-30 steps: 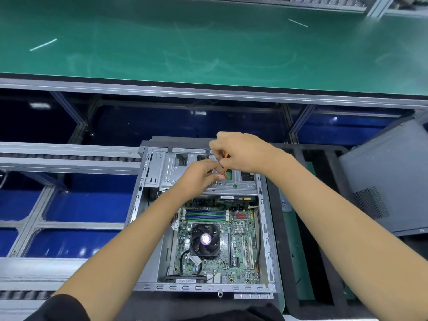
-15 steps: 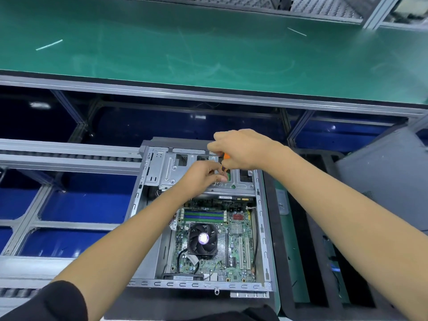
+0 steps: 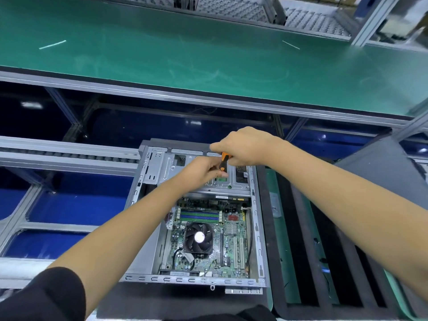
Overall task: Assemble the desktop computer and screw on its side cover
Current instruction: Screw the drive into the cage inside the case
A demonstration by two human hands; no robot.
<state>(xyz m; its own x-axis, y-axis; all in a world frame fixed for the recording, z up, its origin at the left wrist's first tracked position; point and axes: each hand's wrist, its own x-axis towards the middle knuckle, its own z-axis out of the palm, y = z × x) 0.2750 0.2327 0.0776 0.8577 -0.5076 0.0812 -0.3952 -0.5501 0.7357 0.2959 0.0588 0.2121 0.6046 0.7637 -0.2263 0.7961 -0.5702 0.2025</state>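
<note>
My right hand (image 3: 245,145) grips the orange-handled screwdriver (image 3: 223,161) over the drive cage (image 3: 208,179) at the far end of the open computer case (image 3: 148,228); my left hand (image 3: 203,171) pinches at its tip, screw not visible. Looks like fastening inside; side cover (image 3: 391,172) waits at right. Next: keep driver upright, seat the tip.

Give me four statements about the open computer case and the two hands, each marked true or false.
1. The right hand grips an orange-handled screwdriver. True.
2. The side cover is already screwed onto the computer case. False: the case lies open, motherboard exposed.
3. The left hand rests on the CPU fan. False: it works at the metal drive bay, beside the screwdriver.
4. The fan sits below the memory slots in the head view. True.
</note>
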